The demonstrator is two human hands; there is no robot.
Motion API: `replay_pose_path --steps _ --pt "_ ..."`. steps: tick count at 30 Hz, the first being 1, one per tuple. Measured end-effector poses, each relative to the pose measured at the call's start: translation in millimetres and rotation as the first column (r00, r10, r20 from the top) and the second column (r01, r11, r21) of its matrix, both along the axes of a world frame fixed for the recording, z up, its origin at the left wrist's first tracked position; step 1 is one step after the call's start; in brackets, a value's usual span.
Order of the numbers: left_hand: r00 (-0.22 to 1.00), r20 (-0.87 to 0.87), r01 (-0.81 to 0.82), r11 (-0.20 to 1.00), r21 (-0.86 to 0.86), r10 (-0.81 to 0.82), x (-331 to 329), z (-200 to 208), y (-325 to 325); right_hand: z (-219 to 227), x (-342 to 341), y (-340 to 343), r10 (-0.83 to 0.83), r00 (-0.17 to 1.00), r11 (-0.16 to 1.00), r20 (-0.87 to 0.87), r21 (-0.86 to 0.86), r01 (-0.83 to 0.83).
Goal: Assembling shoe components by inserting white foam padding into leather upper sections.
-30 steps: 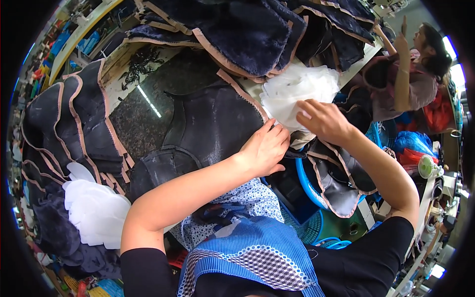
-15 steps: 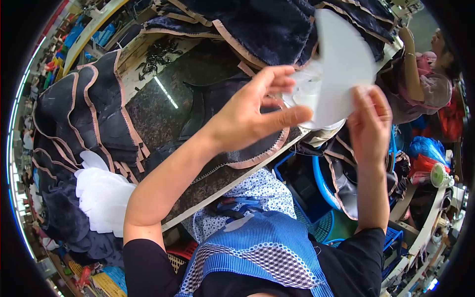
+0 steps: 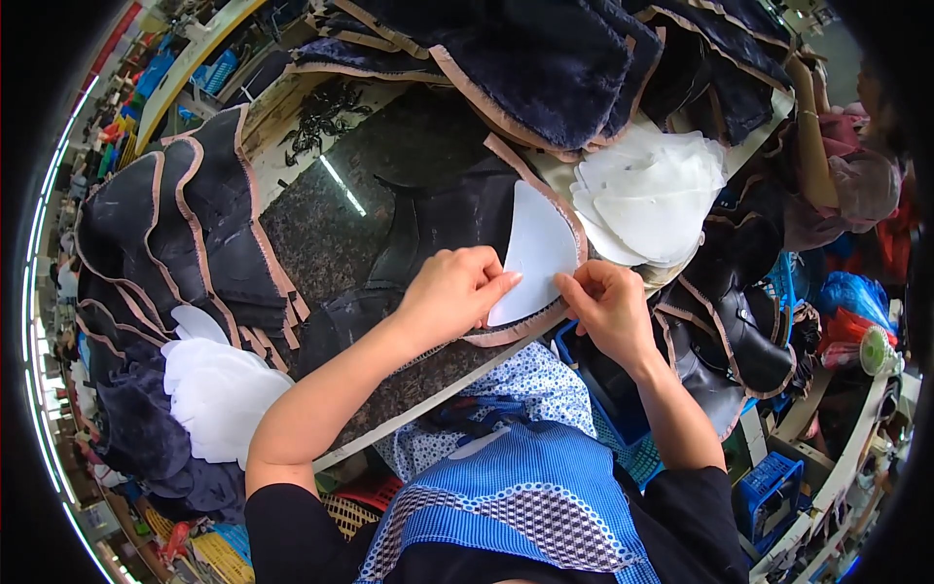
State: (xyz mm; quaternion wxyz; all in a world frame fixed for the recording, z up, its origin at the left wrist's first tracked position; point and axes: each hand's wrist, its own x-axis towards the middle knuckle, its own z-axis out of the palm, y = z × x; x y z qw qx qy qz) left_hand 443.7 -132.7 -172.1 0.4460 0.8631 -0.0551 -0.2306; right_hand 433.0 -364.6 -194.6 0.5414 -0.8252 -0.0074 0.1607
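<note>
A white curved stiffener piece point(image 3: 538, 255) lies on a black leather boot part point(image 3: 457, 209) with a tan notched edge, on the dark stone worktop. My left hand point(image 3: 449, 289) is closed at the stiffener's left side, its thumb on the white surface and the other fingertips partly hidden. With thumb and fingers pinched, my right hand point(image 3: 613, 307) grips the stiffener's right edge beside the tan border. Just beyond my right hand sits a pile of white stiffener pieces point(image 3: 654, 195).
Black boot parts with tan edging point(image 3: 219, 214) overlap at the left, beside another white stack point(image 3: 216, 399). Fur-lined dark parts point(image 3: 530, 68) cover the back. Blue baskets point(image 3: 769, 487) stand low on the right. A person point(image 3: 827, 175) works at the far right.
The white stiffener has come down from above the right-hand pile onto the black boot part. Both hands moved down with it, and my left hand, spread before, is now closed at its edge.
</note>
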Motion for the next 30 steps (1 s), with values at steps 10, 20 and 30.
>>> replay_pose_path --steps 10,20,30 --pt "1.000 0.007 0.004 0.999 -0.035 -0.003 1 -12 -4 3 1 -2 -0.047 0.991 0.993 -0.122 0.100 0.059" --pt "0.771 0.597 -0.029 0.923 0.384 -0.224 -29 -22 -10 15 17 10 0.245 0.962 0.829 0.122 -0.541 -0.143" --pt "0.660 0.742 -0.492 0.815 0.307 0.119 -188 -11 98 62 2 100 0.532 0.702 0.828 0.474 -0.118 -0.548"
